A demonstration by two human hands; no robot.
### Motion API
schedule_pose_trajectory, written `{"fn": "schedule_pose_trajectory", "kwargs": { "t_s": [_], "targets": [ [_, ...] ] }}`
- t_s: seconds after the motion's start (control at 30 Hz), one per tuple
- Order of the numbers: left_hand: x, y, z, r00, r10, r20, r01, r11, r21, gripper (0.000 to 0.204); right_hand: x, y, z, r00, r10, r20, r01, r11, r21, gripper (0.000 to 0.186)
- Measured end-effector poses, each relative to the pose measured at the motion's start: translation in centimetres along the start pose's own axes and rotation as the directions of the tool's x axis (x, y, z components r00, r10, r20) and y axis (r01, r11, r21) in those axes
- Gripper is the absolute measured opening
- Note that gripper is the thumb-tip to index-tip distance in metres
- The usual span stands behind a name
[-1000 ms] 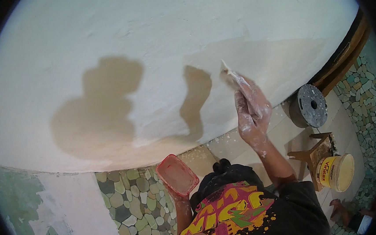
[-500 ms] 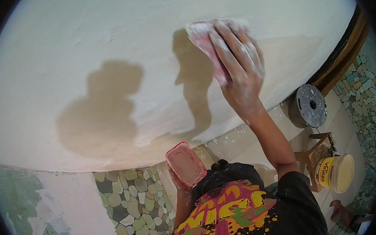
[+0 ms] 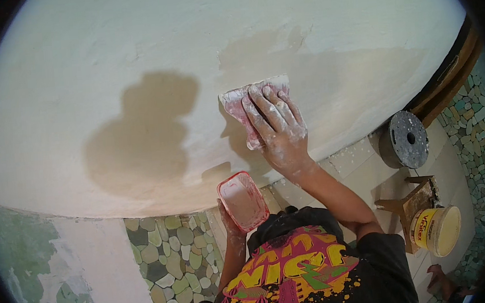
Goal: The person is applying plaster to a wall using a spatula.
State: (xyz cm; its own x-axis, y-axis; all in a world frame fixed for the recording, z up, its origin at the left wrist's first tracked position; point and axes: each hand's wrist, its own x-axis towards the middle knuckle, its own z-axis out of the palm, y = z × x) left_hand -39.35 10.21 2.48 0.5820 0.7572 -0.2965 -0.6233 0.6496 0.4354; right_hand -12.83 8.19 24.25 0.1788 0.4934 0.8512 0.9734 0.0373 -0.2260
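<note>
My right hand, caked with white, presses a flat pink putty spreader against the pale wall. The spreader's wide upper edge is coated white, and my fingers lie over its face. A darker, damp-looking patch spreads over the wall around and above it. Lower down, my left hand grips a rectangular red-rimmed tub from its left side. Pale paste lies inside the tub. Most of the left fingers are hidden behind it.
At the right stand a grey speckled round drum, a small wooden stool and a yellow-labelled paint bucket. Another person's foot shows at the lower right. Stone-patterned flooring lies below the wall, beside a patchy green-and-white surface.
My right hand has drawn the spreader down and to the left across the wall, uncovering a darker patch above. The tub in my left hand has barely shifted.
</note>
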Motion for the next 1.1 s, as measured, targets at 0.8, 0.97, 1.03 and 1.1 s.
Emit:
{"fn": "schedule_pose_trajectory", "kwargs": {
  "t_s": [0.8,0.97,1.03,1.1],
  "targets": [
    [2.3,-0.3,-2.4,0.999,-0.022,0.037,0.018,0.992,0.123,0.078,3.4,6.4,-6.2,0.667,0.744,0.039,-0.503,0.411,0.761,0.021],
    [1.5,-0.2,-2.6,0.999,0.008,0.037,-0.01,0.999,0.041,0.076,3.3,7.1,-7.8,0.66,0.726,-0.193,-0.375,0.541,0.753,0.02],
    [1.3,0.0,-3.2,1.0,0.029,0.004,-0.029,0.998,0.05,0.075,4.4,8.5,-7.2,0.772,0.519,-0.367,-0.204,0.749,0.631,0.028],
    [1.2,-0.1,-2.9,0.999,0.035,-0.02,-0.033,0.998,0.06,0.074,5.4,10.7,-7.3,0.859,-0.117,-0.498,0.041,0.986,-0.161,0.039]
  ]
}}
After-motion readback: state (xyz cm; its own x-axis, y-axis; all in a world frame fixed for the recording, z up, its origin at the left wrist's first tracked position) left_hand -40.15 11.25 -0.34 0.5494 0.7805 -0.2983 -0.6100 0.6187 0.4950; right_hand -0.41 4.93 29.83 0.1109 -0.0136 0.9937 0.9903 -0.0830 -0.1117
